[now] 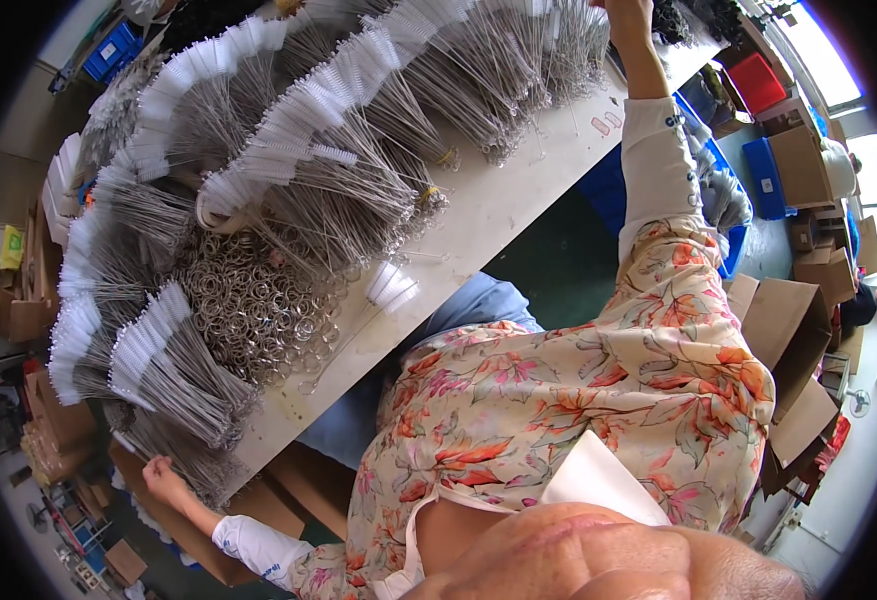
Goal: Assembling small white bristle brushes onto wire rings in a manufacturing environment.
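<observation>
Most wire brushes lie bundled; key rings heaped at eight o'clock, unattached. Left hand fisted on a brush bundle; right hand grip indeterminate.

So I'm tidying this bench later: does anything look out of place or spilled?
A small bunch of white-tipped brushes lies alone near the table edge, apart from the big bundles. The metal rings sit in a loose heap, not contained.

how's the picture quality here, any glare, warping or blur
Head view: strong fisheye, the table edge bends and the corners go black; windows at upper right are blown out; brushes are sharp; the right hand is cut by the top edge.
</observation>
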`<state>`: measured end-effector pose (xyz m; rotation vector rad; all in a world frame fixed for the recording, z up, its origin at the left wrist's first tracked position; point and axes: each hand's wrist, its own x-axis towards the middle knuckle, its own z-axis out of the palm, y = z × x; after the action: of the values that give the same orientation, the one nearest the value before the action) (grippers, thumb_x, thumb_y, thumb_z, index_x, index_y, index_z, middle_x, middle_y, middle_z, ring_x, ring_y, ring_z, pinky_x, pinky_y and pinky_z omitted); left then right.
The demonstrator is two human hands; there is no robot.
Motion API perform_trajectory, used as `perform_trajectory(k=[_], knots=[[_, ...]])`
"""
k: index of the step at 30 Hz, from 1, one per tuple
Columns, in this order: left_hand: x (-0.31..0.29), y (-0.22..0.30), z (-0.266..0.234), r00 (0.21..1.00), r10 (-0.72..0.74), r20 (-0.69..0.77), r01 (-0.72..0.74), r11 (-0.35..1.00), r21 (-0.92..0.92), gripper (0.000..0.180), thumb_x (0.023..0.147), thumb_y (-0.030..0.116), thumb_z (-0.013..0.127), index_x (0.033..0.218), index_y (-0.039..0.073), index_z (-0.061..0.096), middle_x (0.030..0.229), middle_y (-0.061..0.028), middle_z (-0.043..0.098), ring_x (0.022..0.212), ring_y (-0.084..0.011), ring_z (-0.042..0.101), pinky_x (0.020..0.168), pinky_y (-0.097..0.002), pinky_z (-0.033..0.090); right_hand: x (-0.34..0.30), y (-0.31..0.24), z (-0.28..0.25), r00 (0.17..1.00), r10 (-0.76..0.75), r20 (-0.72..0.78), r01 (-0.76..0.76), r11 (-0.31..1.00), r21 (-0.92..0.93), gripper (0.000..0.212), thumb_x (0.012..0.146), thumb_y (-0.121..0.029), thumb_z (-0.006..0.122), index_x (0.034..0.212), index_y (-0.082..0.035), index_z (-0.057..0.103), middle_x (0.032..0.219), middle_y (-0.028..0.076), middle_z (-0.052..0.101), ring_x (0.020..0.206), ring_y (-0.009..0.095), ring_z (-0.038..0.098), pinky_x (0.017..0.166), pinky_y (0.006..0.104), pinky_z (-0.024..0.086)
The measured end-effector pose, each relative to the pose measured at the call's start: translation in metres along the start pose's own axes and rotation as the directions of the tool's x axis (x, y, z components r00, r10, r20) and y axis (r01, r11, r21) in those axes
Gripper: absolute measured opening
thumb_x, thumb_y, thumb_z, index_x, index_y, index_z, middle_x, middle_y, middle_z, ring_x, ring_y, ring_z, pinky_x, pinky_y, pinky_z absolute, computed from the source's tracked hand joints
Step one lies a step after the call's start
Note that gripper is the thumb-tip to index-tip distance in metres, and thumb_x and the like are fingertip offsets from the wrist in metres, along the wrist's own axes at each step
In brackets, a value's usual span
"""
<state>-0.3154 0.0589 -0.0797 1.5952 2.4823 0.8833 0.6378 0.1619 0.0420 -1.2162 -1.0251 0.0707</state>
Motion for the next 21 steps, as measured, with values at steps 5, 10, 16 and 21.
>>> perform_trajectory(k=[5,10,16,21], knots=[[-0.017,0.040,-0.016,0.954,0.103,-0.281,-0.134,0.986,-0.095,0.022,0.092,0.016,0.051,0.108,0.007,0.062,0.086,-0.0030,0.059,0.074,-0.0117,0.054,0.064,-0.0241,0.044,-0.016,0.028,-0.002,0.980,-0.170,0.106,0.178,0.494,-0.851,0.016,0.073,-0.023,0.063,0.081,-0.012,0.071,0.081,0.013,0.066,0.075,0.026,0.065,0.068,0.0367,0.049],[-0.051,0.099,-0.029,0.977,-0.179,-0.115,0.144,0.954,-0.263,0.028,0.093,0.028,0.050,0.114,0.013,0.061,0.072,0.0051,0.044,0.054,-0.0031,0.033,0.045,-0.0186,0.028,0.006,0.072,-0.025,0.988,0.082,0.131,0.092,0.375,-0.923,0.030,0.071,-0.046,0.069,0.088,-0.022,0.072,0.078,0.005,0.068,0.074,0.019,0.066,0.070,0.0306,0.051],[-0.077,0.144,-0.035,0.964,-0.204,0.170,0.229,0.311,-0.922,0.036,0.095,0.028,0.046,0.108,-0.004,0.057,0.070,0.0037,0.037,0.056,-0.0043,0.030,0.045,-0.0191,0.024,0.008,-0.033,0.011,0.780,-0.625,0.000,0.456,0.569,-0.685,0.016,0.080,-0.018,0.057,0.079,-0.006,0.067,0.079,0.011,0.064,0.074,0.026,0.061,0.071,0.0380,0.047],[-0.125,0.241,-0.026,0.996,0.075,0.051,0.011,0.463,-0.886,0.031,0.094,0.020,0.043,0.105,-0.007,0.056,0.067,0.0027,0.035,0.055,-0.0054,0.028,0.046,-0.0174,0.022,-0.032,-0.121,0.079,0.967,-0.055,0.247,-0.031,0.943,0.332,0.019,0.091,-0.022,0.050,0.084,-0.005,0.057,0.076,0.004,0.056,0.076,0.012,0.054,0.064,0.0274,0.045]])
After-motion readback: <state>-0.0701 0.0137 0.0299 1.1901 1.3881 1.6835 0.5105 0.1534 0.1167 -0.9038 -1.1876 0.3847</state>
